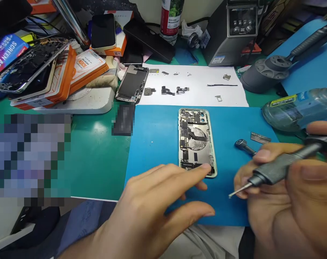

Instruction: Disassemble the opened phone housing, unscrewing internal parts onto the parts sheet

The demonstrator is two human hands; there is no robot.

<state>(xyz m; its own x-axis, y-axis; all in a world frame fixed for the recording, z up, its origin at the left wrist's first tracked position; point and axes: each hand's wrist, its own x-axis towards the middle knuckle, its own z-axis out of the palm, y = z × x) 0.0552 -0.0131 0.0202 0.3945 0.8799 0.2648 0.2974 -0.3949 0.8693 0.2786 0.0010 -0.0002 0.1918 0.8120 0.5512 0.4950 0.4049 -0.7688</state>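
My left hand (158, 201) reaches over the lower end of an opened phone body (205, 154), its fingers stretched out and thumb apart. The index fingertip lies at the phone's lower right corner, seemingly touching it. Logic board and round coil show inside the pale green frame. My right hand (282, 212) is wrapped round a dark grey screwdriver (273, 169), right of the phone. Its thin shaft points down and left, with a tiny bit of something at the tip, too small to name. A dark round-ended tool (244, 146) and a flat metal strip (260, 138) lie just beyond.
The phone rests on a blue mat (152, 144). Behind it, white paper (195, 99) bears several small parts, including a camera module (167, 90). A detached screen (132, 84) leans left. A clear bottle (300, 108) and grey tool holder (268, 73) stand right; stacked boxes (85, 68) left.
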